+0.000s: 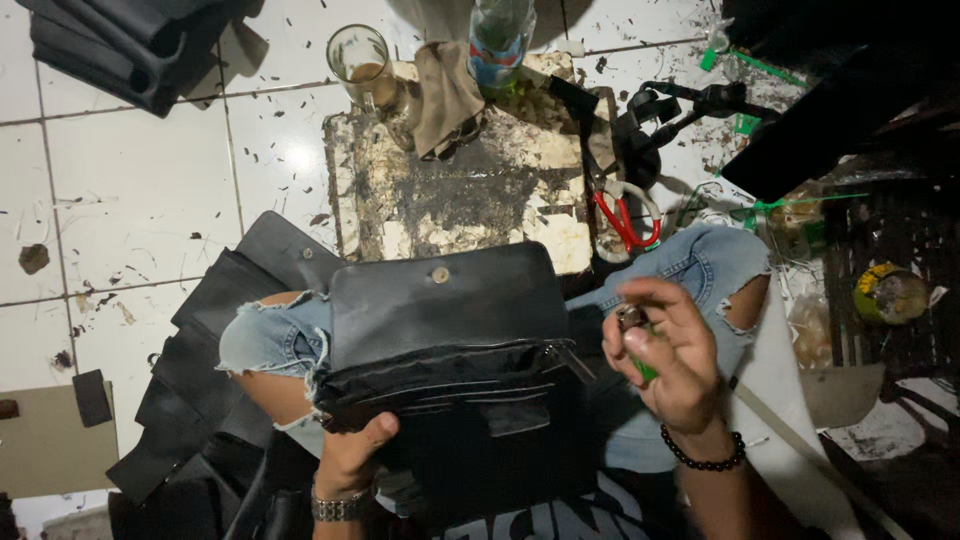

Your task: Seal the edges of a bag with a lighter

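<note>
A black leather purse (445,330) with a round metal snap and an open zipped edge lies across my lap, over torn light-blue jeans. My left hand (352,455) grips its lower left corner from below, thumb on the leather. To the right of the purse my right hand (675,355) is closed round a green lighter (638,345), whose metal top shows above my fingers. A black bead bracelet is on my right wrist, a metal band on my left.
A stained, worn work board (470,190) lies ahead on the white tiled floor, with a glass (362,62), a brown rag (445,95) and a plastic bottle (497,40) on it. Red-handled scissors (625,215) lie at its right edge. Black leather pieces (200,370) are stacked at left.
</note>
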